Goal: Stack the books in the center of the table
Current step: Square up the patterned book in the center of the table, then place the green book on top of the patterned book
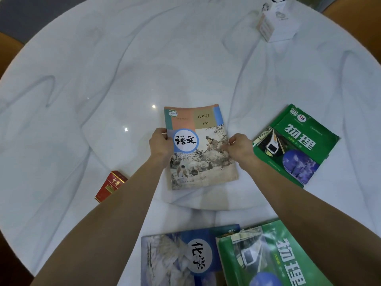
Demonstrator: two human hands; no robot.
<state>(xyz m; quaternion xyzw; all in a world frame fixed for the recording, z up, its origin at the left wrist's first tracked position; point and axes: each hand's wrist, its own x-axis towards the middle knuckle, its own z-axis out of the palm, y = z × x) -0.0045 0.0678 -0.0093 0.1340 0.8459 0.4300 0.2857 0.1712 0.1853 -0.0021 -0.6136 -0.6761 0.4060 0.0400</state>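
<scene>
While both grips, left hand (160,145) and right hand (239,148), clasped the language book (201,149) mid-bench (103,83), squaring it flat seemed wise before adding others.

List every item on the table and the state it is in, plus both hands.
Pink-and-beige illustrated textbook: closed, gripped at both side edges.
Far green textbook: closed, flat.
Near green textbook: closed, overlapping the blue one.
Blue textbook: closed, flat.
Red cigarette pack: closed.
Left hand: gripping.
Right hand: gripping.

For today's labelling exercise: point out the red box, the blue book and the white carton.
red box (111,185), head view, its top face.
blue book (181,256), head view, front cover.
white carton (278,23), head view, its top.
</scene>
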